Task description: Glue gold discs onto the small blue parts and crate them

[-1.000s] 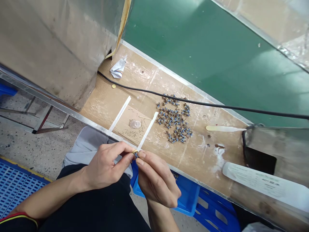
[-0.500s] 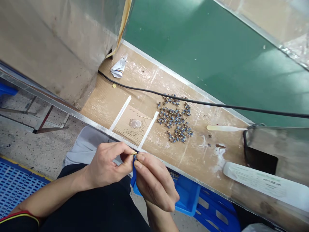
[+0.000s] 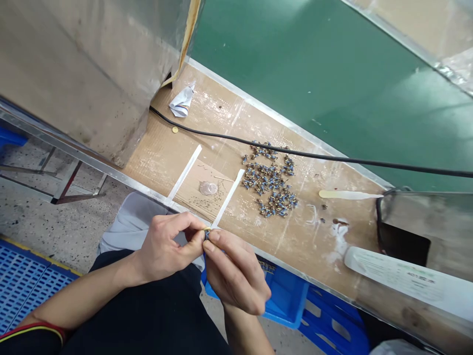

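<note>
My left hand [image 3: 166, 249] and my right hand [image 3: 232, 273] meet at the near edge of the bench, fingertips pinched together on one tiny blue-and-brass part [image 3: 206, 232]. The part is mostly hidden by the fingers. A pile of several like blue-and-brass parts [image 3: 271, 180] lies on the brown cardboard bench top [image 3: 162, 153], beyond the hands to the right. Two white tape strips [image 3: 227, 197] frame a cardboard patch with a small clear disc [image 3: 208, 188] on it.
A black cable [image 3: 332, 159] crosses the bench in front of a green conveyor belt [image 3: 332, 88]. A wooden stick [image 3: 347, 195], a white tube [image 3: 402, 278], a crumpled paper [image 3: 182, 103] and a metal housing [image 3: 92, 74] stand around. Blue crates [image 3: 291, 296] sit below the bench.
Both hands stay pinched on the small part, with slight finger shifts. The view has drifted a little.
</note>
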Tool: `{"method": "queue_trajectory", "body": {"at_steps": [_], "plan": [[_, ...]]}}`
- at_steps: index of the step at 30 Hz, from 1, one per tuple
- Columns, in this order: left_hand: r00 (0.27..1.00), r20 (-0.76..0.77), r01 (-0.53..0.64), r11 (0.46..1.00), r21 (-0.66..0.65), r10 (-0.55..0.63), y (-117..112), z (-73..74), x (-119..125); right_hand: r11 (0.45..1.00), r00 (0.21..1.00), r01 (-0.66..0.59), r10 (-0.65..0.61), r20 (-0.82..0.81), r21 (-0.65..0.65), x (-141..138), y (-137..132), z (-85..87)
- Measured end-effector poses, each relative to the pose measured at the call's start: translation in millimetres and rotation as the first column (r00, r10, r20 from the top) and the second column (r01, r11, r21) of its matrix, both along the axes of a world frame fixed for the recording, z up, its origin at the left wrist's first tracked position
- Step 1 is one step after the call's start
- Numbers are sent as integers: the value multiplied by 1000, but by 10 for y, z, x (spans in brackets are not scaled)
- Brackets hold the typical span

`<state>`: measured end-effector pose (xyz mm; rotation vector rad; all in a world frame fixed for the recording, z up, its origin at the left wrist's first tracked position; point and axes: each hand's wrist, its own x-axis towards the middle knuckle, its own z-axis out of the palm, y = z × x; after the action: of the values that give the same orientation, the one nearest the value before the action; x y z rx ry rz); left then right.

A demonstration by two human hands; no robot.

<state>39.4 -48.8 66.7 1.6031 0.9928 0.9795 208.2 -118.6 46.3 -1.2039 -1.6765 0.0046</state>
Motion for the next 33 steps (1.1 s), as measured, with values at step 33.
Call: {"method": "queue_trajectory", "body": {"at_steps": [33], "plan": [[998, -17, 54, 992, -117, -56, 22, 32, 20, 838, 888, -185, -80, -452, -512, 97, 204, 304]]}}
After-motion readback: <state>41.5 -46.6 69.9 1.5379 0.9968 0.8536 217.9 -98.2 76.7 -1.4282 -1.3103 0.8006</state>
